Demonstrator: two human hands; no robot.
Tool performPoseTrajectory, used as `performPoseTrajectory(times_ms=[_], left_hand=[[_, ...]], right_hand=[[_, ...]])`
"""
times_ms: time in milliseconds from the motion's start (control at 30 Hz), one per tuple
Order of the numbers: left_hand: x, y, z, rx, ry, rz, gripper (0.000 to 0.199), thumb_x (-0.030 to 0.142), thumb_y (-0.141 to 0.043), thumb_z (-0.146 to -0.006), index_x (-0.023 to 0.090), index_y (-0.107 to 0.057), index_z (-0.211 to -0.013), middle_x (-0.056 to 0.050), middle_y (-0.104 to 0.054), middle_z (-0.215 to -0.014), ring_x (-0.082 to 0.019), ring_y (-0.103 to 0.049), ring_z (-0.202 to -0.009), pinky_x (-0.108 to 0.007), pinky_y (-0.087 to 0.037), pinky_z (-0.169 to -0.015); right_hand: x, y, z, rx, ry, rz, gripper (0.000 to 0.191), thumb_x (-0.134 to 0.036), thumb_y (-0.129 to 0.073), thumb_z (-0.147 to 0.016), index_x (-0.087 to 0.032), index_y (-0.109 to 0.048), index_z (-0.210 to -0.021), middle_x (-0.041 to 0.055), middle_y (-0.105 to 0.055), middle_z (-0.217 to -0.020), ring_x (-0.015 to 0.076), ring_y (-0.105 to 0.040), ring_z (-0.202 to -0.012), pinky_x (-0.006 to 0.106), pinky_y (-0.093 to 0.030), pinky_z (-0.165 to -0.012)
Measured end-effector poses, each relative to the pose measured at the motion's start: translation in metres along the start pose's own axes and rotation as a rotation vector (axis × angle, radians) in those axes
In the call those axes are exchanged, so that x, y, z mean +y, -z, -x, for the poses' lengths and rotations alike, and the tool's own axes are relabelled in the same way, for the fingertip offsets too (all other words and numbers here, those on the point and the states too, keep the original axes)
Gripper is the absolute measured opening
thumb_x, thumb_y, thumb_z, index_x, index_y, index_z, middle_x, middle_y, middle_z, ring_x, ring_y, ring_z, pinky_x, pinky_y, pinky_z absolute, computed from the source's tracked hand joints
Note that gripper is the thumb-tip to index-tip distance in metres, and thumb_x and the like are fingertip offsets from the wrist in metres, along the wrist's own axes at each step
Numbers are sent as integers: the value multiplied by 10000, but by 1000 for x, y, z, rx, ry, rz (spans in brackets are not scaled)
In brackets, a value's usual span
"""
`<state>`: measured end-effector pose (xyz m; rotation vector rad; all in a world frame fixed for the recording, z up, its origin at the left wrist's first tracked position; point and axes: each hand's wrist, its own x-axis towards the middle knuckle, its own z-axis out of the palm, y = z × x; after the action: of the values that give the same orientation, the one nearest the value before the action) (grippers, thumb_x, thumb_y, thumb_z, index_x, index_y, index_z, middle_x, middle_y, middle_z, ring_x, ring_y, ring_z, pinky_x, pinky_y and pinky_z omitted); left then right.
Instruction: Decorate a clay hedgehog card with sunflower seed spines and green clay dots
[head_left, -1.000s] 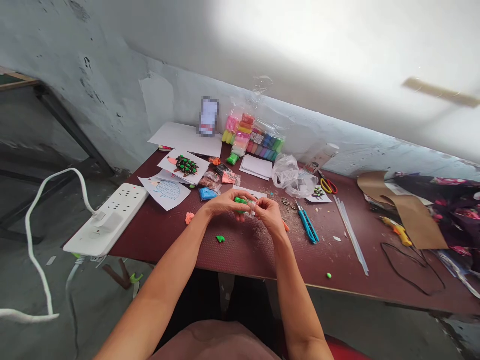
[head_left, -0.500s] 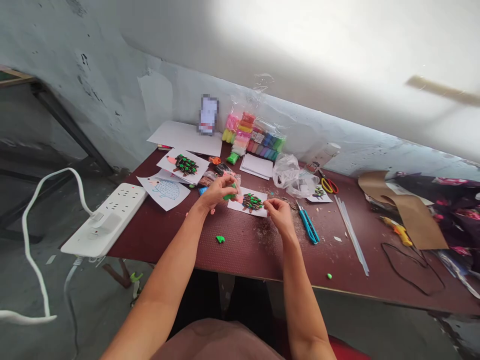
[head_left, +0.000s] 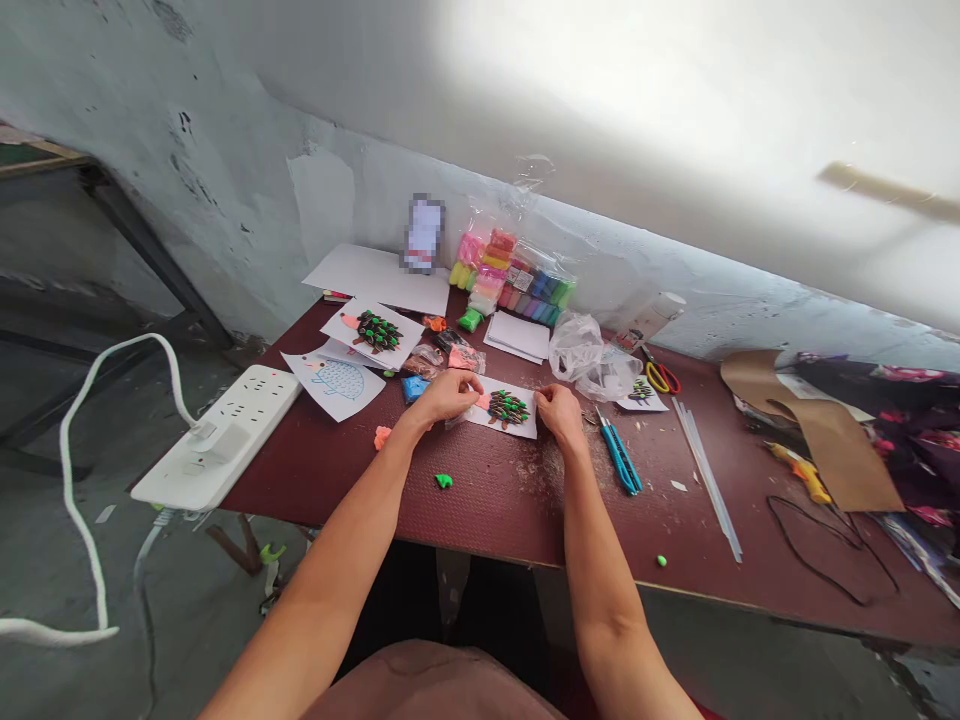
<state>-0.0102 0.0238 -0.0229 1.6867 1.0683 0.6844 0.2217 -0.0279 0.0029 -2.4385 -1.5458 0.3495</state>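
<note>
Recording the bench at the moment of inspection: the person's left hand (head_left: 446,397) and right hand (head_left: 559,413) stood apart, palms down, over a maroon worktop (head_left: 487,520) at lower centre of the frame. The left hand's fingertips (head_left: 475,384) reached the left end of a white card (head_left: 523,428) bearing a clay hedgehog (head_left: 508,408). The right hand lay at the card's right edge. Neither hand appeared clamped, though whether either pinched a small piece could not be determined. The card lay flat at centre, between the hands.

A piece of clear plastic (head_left: 456,420) showed just below the left hand. An orange clay lump (head_left: 382,437) lay further left, and a green clay lump (head_left: 444,481) lay below the hands. To upper left sat a finished hedgehog card (head_left: 373,335) and an outline hedgehog drawing (head_left: 335,378). Packs of coloured clay (head_left: 517,290) stood at top centre. Right of the hands lay a blue-handled craft knife (head_left: 619,460), and beyond it glue sticks (head_left: 705,480). A white power strip (head_left: 225,435) sat at the worktop's left end.
</note>
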Motion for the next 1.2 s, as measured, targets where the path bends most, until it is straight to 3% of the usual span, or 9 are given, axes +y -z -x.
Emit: performPoseTrajectory(times_ms=[133,233,333,433,533,700,933,1200], left_hand=[[2,2,2,-62,26,-16,204,210,-607,-876,127,-732,-737,-3,-654,-551,-135,-594,-546,-215,-389,-551],[5,1,5,-72,88,63,254,207,-532,-960,122,-744,-850,-25,-699,-579,-146,-663,-555,-212,-467,-584],[7,0,5,30,165,61,244,145,-506,-974,120,-747,-997,-42,-754,-698,-146,-683,-532,-227,-516,-587],[7,1,3,205,172,-118,257,106,-525,-973,127,-755,-1087,-77,-793,-853,-156,-716,-593,-246,-555,-649],[4,1,2,255,144,-259,277,94,-553,-967,138,-767,-1137,-96,-806,-961,-183,-758,-729,-267,-584,-767],[-1,-1,1,246,118,-327,316,88,-582,-945,151,-784,-1180,-83,-800,-940,-206,-769,-848,-284,-580,-890],[0,-4,-2,153,62,-523,228,114,-604,-898,147,-831,-894,-165,-817,-1012,-298,-749,-1019,-360,-539,-977],[11,-6,-12,76,88,-670,304,57,-540,-896,121,-811,-1017,-251,-788,-1090,-358,-747,-1073,-386,-529,-934]], right_hand=[[-1,1,-4,-8,8,-13,256,-245,-583,-938,-168,-807,-1035,126,-801,-1040,256,-723,-953,290,-458,-765],[3,1,-5,18,25,-36,259,-235,-552,-938,-164,-788,-1018,128,-795,-1033,257,-710,-940,298,-457,-773],[5,1,-4,57,29,-59,278,-237,-514,-943,-160,-771,-1015,141,-788,-1039,266,-700,-937,315,-467,-800],[6,-1,-4,73,36,-100,287,-233,-500,-930,-160,-763,-1020,145,-783,-1057,272,-696,-952,330,-482,-842],[6,-4,-6,116,16,-165,309,-219,-495,-907,-157,-763,-1048,146,-782,-1070,274,-697,-969,339,-494,-880],[9,-10,-11,126,11,-253,344,-208,-486,-861,-143,-770,-1045,152,-783,-1054,275,-694,-981,356,-505,-927],[14,-13,-15,106,23,-285,308,-188,-495,-819,-167,-771,-955,119,-785,-1004,257,-695,-969,345,-511,-918],[13,-14,-11,75,80,-275,288,-191,-487,-819,-189,-754,-924,98,-784,-987,246,-685,-932,336,-498,-882]])
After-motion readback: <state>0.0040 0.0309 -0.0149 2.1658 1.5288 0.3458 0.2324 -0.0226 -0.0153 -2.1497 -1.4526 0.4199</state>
